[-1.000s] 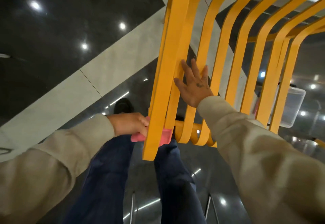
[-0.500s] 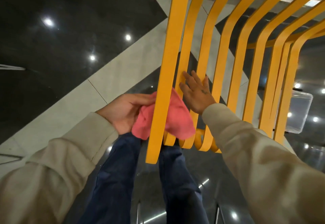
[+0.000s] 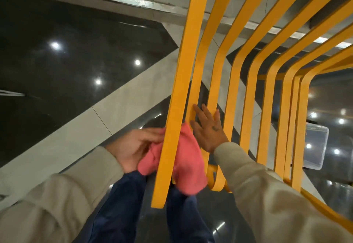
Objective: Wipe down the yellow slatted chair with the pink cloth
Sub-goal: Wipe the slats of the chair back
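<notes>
My left grip holds the pink cloth, now slid up the yellow chair's end slat; my right grip stays wide, bracing. Wiping progresses.

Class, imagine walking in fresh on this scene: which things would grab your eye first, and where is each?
The yellow slatted chair fans its bright curved slats across the centre and right. At lower centre, the pink cloth passes behind the nearest slat, held by the left hand, while the right hand lies flat on the slats beside it.
</notes>
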`<state>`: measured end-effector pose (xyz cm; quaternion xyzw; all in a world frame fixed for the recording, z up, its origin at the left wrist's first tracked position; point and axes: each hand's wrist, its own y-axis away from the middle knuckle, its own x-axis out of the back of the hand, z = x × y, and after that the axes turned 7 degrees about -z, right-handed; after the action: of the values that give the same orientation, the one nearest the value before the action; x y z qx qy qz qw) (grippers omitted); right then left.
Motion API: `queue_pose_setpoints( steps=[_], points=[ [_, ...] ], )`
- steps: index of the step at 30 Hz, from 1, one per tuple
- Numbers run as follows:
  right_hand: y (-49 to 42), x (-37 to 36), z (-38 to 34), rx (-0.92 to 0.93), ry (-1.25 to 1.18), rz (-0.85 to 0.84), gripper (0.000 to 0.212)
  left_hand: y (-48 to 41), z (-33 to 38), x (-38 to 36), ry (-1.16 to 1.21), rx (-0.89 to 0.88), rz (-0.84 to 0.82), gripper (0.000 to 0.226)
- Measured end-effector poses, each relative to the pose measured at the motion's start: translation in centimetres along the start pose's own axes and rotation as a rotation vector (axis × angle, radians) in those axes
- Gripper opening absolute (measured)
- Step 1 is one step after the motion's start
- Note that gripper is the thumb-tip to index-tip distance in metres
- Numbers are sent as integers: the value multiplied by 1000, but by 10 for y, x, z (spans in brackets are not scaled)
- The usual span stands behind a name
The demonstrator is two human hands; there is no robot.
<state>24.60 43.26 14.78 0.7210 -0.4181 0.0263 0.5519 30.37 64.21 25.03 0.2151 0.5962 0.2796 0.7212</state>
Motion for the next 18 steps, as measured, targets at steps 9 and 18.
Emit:
queue_pose_setpoints(
  steps=[9,18],
  points=[
    [5,41,-20,-1,-9,68,63,-51,103,-24,-103,-330,52,31],
    [1,28,-11,-67,282,20,101,-69,197,-56,-260,-429,66,35]
  ],
)
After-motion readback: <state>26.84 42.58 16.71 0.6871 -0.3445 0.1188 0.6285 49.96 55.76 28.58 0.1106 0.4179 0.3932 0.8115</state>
